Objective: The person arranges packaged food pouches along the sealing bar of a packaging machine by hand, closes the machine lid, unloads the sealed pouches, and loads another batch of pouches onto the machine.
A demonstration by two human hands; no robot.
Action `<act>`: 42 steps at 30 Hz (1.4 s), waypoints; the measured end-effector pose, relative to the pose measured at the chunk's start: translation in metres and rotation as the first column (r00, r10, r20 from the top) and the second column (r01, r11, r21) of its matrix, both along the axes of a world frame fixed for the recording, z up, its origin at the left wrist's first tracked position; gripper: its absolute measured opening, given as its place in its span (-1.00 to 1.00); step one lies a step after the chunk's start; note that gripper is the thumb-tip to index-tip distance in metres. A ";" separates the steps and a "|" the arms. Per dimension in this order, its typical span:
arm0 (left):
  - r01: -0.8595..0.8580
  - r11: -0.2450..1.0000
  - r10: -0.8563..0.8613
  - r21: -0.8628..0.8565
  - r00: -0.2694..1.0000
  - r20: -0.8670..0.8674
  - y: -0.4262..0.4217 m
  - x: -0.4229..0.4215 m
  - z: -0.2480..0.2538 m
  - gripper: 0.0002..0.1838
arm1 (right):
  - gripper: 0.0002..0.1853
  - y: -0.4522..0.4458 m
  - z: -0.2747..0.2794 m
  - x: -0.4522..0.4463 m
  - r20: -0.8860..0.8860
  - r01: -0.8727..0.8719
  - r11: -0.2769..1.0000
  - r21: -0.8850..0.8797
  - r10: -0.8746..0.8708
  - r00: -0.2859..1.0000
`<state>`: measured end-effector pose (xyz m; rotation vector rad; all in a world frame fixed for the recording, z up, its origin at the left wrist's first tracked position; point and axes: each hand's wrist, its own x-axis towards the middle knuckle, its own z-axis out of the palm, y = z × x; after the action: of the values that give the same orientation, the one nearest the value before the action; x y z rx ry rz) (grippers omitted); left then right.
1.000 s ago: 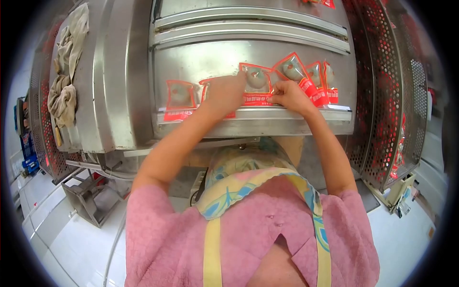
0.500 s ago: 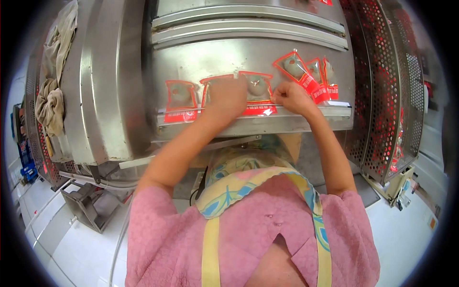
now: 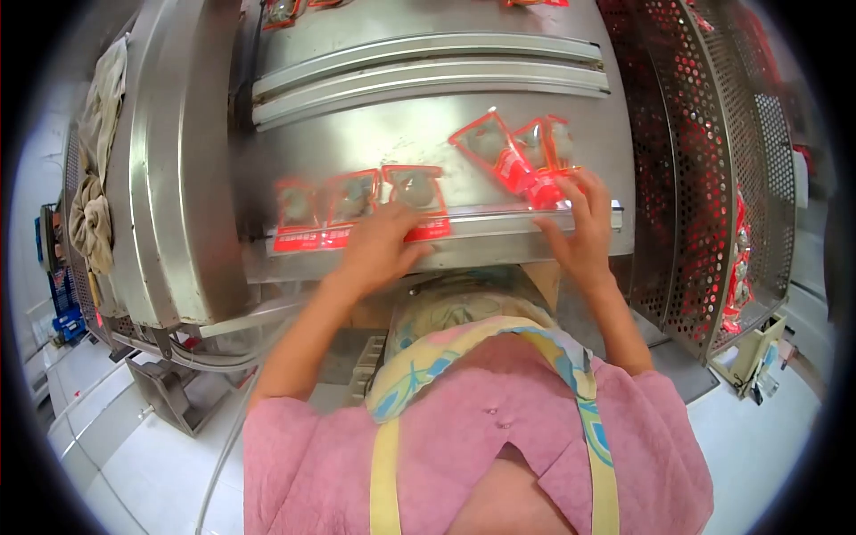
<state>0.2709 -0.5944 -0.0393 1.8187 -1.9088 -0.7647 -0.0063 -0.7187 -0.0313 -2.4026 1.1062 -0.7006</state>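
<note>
Three clear pouches with red edges, each with a round grey-green item inside, lie side by side along a metal sealing bar (image 3: 499, 219): a left pouch (image 3: 297, 207), a middle pouch (image 3: 353, 194) and a right-hand pouch (image 3: 415, 185). My left hand (image 3: 379, 250) rests over the lower red ends of the middle and right-hand ones, fingers extended. Several similar pouches lie overlapped in a loose group (image 3: 514, 160) farther right. At their red ends is my right hand (image 3: 584, 230), thumb and fingers apart; its fingertips reach the nearest red end, contact unclear.
Two metal rails (image 3: 428, 76) cross the steel surface, with more pouches (image 3: 283, 11) beyond them. A perforated metal basket (image 3: 682, 178) stands at right, red packets visible through it. Beige cloths (image 3: 89, 218) hang on the steel housing (image 3: 165, 178) at left.
My right hand has moved from beside the row to the loose group and its fingers have spread. My left hand has drawn back toward me. The view has shifted, showing more at the top.
</note>
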 end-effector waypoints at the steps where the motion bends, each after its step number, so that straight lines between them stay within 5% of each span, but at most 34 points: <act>1: -0.040 0.999 0.040 -0.006 0.999 -0.033 -0.007 -0.009 0.005 -0.57 | -0.40 -0.009 0.001 0.000 -0.043 0.015 1.000 -0.004 -0.015 0.999; 4: -0.429 0.843 0.534 0.324 0.733 -0.421 -0.045 -0.060 -0.016 -0.53 | -0.30 -0.031 -0.010 -0.003 -0.124 -0.025 1.000 -0.003 0.025 0.992; 7: -0.349 0.524 0.847 0.777 0.304 -0.435 -0.103 -0.083 -0.017 -0.65 | -0.29 -0.051 -0.031 -0.003 -0.148 -0.097 0.995 0.003 0.096 0.984; 11: -0.197 0.490 0.869 0.849 0.033 -0.494 -0.118 -0.084 -0.017 -0.84 | -0.33 -0.071 -0.053 -0.002 -0.109 -0.138 0.988 -0.063 0.131 0.985; 15: -0.132 0.487 0.868 0.863 0.185 -0.461 -0.110 -0.063 0.002 -0.88 | -0.40 -0.088 -0.049 0.000 -0.138 -0.159 0.985 -0.072 0.148 0.979; 17: -0.137 0.492 0.858 0.860 0.247 -0.451 -0.107 -0.059 0.018 -0.88 | -0.37 -0.089 -0.016 -0.001 -0.221 -0.191 0.982 -0.012 0.184 0.958; 20: -0.108 0.523 0.829 0.846 0.296 -0.475 -0.099 -0.048 0.021 -0.88 | -0.53 -0.079 0.035 -0.005 -0.114 -0.255 0.958 -0.133 0.241 0.964; 21: -0.093 0.536 0.818 0.839 0.302 -0.489 -0.094 -0.044 0.019 -0.87 | -0.58 -0.071 0.039 -0.007 -0.022 -0.226 0.968 0.106 0.230 0.973; 23: -0.071 0.531 0.819 0.845 0.297 -0.490 -0.085 -0.038 0.017 -0.88 | -0.63 -0.058 0.041 -0.009 0.138 -0.193 0.810 0.553 0.139 0.981; 26: -0.022 0.546 0.813 0.838 0.257 -0.523 -0.079 -0.035 0.020 -0.86 | -0.72 -0.047 0.029 0.021 0.032 -0.012 0.211 0.977 -0.093 0.995; 30: -0.005 0.553 0.777 0.833 0.365 -0.513 -0.079 -0.032 0.028 -0.80 | -0.75 -0.049 0.014 0.044 0.031 -0.029 0.020 0.999 -0.101 0.994; 32: -0.068 0.644 0.646 0.762 0.581 -0.495 -0.081 -0.028 0.018 -0.76 | -0.75 -0.049 -0.011 0.043 0.141 -0.149 -0.027 0.989 -0.181 0.973; 33: -0.087 0.690 0.571 0.718 0.676 -0.466 -0.082 -0.028 0.016 -0.75 | -0.73 -0.052 -0.012 0.044 0.168 -0.165 0.033 0.986 -0.168 0.971; 36: -0.338 0.857 0.359 0.389 0.933 0.018 -0.084 -0.038 0.021 -0.70 | -0.74 -0.049 -0.029 0.045 0.082 -0.061 0.641 0.765 -0.003 0.997; 40: -0.289 0.942 0.218 0.170 0.913 0.346 -0.088 -0.055 0.001 -0.58 | -0.73 -0.043 -0.041 0.049 -0.047 0.069 0.806 0.588 -0.052 0.998; 42: -0.279 0.931 0.164 0.237 0.897 0.411 -0.091 -0.056 -0.008 -0.51 | -0.72 -0.040 -0.051 0.046 -0.082 0.065 0.833 0.549 -0.024 0.996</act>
<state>0.2147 -0.6852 -0.0470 2.4818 -1.8312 -0.6724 0.0398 -0.7588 -0.0825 -1.9171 1.1991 -0.2502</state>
